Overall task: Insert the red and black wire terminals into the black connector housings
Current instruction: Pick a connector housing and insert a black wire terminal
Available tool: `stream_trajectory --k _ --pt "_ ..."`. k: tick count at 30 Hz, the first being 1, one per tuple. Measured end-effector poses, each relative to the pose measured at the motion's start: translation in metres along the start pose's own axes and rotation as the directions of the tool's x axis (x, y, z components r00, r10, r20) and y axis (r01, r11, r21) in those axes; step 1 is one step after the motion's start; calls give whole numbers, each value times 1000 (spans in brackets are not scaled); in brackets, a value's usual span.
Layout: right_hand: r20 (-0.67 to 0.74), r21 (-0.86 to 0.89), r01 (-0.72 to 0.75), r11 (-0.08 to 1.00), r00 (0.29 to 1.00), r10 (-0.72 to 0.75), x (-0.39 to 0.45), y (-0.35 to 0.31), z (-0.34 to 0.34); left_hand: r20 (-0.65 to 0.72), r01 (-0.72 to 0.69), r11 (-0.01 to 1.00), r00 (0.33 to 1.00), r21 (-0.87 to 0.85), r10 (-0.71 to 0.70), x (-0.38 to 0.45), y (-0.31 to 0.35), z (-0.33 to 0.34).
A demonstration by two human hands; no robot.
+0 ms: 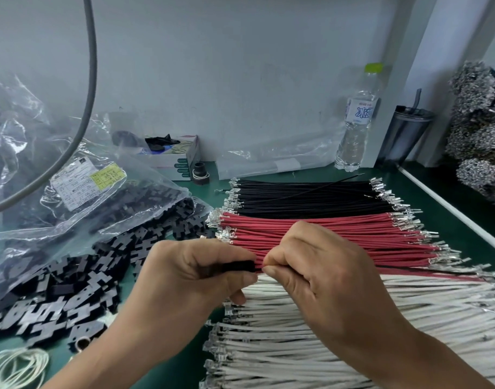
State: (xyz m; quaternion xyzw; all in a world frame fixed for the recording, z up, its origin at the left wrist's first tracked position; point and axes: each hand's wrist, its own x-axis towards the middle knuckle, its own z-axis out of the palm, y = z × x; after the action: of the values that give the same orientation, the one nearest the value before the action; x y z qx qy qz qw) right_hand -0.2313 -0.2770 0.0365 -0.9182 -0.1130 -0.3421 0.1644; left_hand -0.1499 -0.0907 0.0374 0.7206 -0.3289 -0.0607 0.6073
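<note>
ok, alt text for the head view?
Left hand grips a black connector housing while the right hand pinches a wire at its opening, over rows of black wires, red wires and white wires.

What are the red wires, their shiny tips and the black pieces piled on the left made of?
Red wires: probably matte plastic insulation, since they look smooth and evenly coloured. Tips: bare silvery metal that glints in the light. Black pieces: likely moulded hard plastic, dull black with crisp edges, though the blur leaves that open.
</note>
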Motion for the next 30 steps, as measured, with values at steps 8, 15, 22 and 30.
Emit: stream_trajectory --k 8,15,22,30 --pt "25 -166 69 984 998 -66 1 -1 -12 -153 -3 998 988 65 13 9 -12 -8" --pt "309 -86 -52 995 948 76 0 -6 1 -127 22 1000 992 -8 -23 12 -23 -12" --pt "374 -35 -103 994 921 109 -1 -5 1 -146 47 998 988 -35 -52 13 -22 -11" --pt "198 168 -253 953 956 218 2 2 -12 -116 53 991 991 -125 -68 13 -17 -13"
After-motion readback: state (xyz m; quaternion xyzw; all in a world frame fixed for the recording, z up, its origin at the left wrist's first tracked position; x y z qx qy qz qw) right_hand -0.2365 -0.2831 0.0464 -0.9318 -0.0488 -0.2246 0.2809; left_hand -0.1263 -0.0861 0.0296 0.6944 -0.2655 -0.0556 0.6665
